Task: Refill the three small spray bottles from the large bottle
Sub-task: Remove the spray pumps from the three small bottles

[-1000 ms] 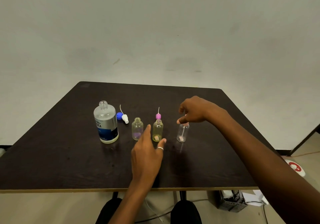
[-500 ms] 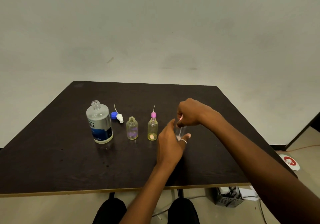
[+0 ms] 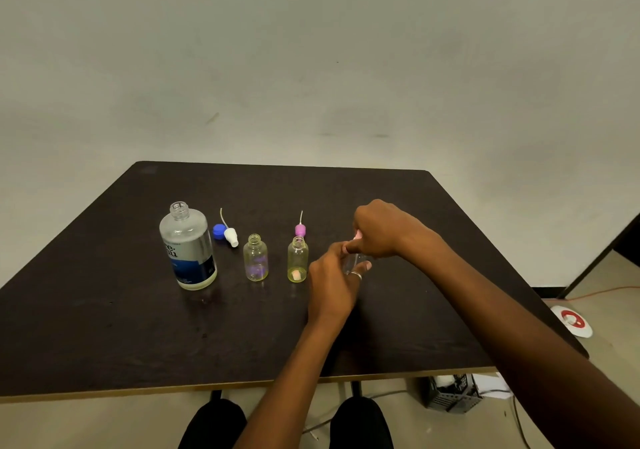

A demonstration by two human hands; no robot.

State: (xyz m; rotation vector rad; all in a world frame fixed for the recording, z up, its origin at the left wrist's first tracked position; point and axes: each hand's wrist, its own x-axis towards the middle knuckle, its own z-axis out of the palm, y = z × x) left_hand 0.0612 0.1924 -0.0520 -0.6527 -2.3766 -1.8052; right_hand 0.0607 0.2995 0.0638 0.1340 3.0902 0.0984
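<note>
Clear spray bottle [image 3: 355,264] upright, just right of yellow bottle [image 3: 297,259]; left hand [image 3: 332,287] grips its body, right hand [image 3: 384,228] pinches pink cap [image 3: 356,235] directly above.

Dim, flat overhead light; soft shadows, sharp centre, wide-angle bending at the edges

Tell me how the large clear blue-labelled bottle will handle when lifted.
The large clear blue-labelled bottle stands uncapped, so careless tilting would likely spill. Its wide base probably resists tipping. Its smooth round sides might feel slippery.
</note>
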